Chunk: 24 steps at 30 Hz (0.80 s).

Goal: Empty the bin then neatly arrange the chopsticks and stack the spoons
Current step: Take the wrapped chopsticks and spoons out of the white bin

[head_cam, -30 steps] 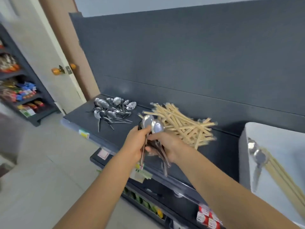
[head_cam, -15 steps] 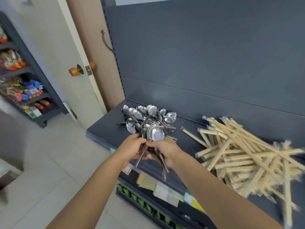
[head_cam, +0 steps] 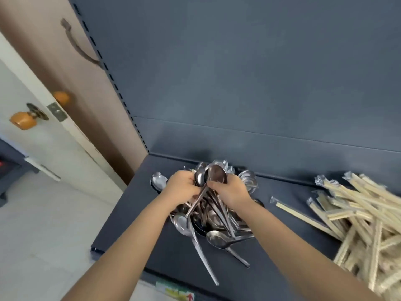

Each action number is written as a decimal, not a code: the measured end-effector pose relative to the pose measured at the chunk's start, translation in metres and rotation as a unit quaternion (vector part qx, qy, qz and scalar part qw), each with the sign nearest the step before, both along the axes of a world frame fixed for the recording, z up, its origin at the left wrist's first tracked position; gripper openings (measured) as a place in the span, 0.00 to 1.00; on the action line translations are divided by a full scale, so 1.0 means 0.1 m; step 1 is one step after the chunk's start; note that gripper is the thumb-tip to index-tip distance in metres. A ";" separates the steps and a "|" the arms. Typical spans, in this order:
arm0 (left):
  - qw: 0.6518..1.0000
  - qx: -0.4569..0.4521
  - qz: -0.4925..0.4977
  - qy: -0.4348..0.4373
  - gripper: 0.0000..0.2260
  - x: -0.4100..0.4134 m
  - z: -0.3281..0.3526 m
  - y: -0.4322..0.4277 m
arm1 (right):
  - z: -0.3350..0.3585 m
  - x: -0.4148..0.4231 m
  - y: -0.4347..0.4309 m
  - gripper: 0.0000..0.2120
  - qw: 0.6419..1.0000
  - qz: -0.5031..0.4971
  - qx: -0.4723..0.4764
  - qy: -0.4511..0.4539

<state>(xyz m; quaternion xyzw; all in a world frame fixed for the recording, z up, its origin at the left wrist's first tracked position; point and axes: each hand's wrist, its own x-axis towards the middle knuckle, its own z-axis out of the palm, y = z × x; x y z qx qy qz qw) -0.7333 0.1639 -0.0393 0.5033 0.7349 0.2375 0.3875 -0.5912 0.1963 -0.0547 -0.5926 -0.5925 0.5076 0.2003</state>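
a small bundle of shiny steel spoons (head_cam: 214,178) stands bowls up and handles down between both hands, right over the loose heap of steel spoons (head_cam: 217,227) near the left end of the dark grey metal shelf (head_cam: 134,220). the left hand (head_cam: 181,189) has its fingers curled round the bundle from one side. the right hand (head_cam: 231,192) curls round it from the other, just under the top bowl. held this way the bowls can nest into one another and the handles hang in line, so this looks like the stacking step.

how many spoons are in the grip is hard to say, as the metal blurs together. the heap beneath lies crossed and fanned, several handles pointing toward the shelf's front edge, so most of the stacking is probably left to do.

well apart to the right, a pale jumble of plastic-wrapped wooden chopsticks (head_cam: 360,216) lies criss-cross, not yet arranged. one wrapped chopstick pair (head_cam: 303,217) has strayed between the two heaps.

behind stands the dark grey back panel (head_cam: 238,72), and to the left a white door with an orange knob (head_cam: 43,144).
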 end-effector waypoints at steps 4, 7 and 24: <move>0.996 -0.026 -0.085 0.019 0.08 -0.15 -0.03 0.23 | -0.04 -0.01 0.04 0.10 0.995 -0.025 0.055 -0.081; 0.990 0.002 -0.136 0.037 0.07 -0.25 -0.04 0.32 | -0.07 -0.03 -0.05 0.04 0.983 -0.057 0.115 -0.127; 0.902 0.188 -0.358 0.151 0.16 -0.48 -0.24 0.34 | -0.05 -0.14 -0.42 0.12 0.964 -0.094 0.185 -0.167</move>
